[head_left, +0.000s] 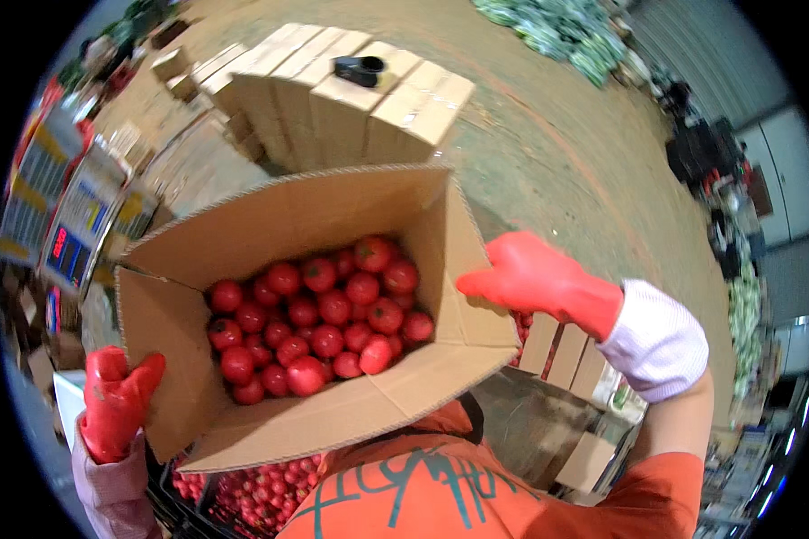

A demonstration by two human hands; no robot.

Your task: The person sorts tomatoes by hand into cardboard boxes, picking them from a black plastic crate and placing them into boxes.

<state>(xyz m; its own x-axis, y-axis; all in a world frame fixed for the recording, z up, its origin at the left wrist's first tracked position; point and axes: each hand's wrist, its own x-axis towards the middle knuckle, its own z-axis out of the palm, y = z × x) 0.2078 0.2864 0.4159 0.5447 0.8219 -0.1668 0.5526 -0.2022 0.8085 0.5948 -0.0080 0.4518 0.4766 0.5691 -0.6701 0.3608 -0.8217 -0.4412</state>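
Because the cardboard box [306, 296] is held up off the floor and tipped toward the person, each gloved hand takes one side of it. On the right hand [535, 277], the fingers [476, 286] in a red rubber glove curl over the box's right wall at its upper edge and are closed on the cardboard, with a white knit cuff [658, 340] behind the wrist. The left hand [117, 404], gloved in the same red, presses against the outside of the left wall near its lower corner; its fingers [108, 364] lie together and point upward, flat on the cardboard rather than wrapped round it, so it seems to brace and steady while the right hand pulls.

Inside the box, red tomatoes [319, 319] lie heaped toward the near right corner, which fits the tilt. The open flaps stand outward, so the fruit is in plain view. Below the box's near edge, a dark crate [243, 494] shows more tomatoes, just in front of the person's orange shirt [440, 494].

Farther out, closed cardboard boxes [333, 90] stand in a row on the dirt floor [548, 162] beyond the far wall of the held box, with a dark tape dispenser [360, 68] lying on top. A weighing scale [81, 216] stands to the left, and green vegetables [566, 31] are piled at the far right
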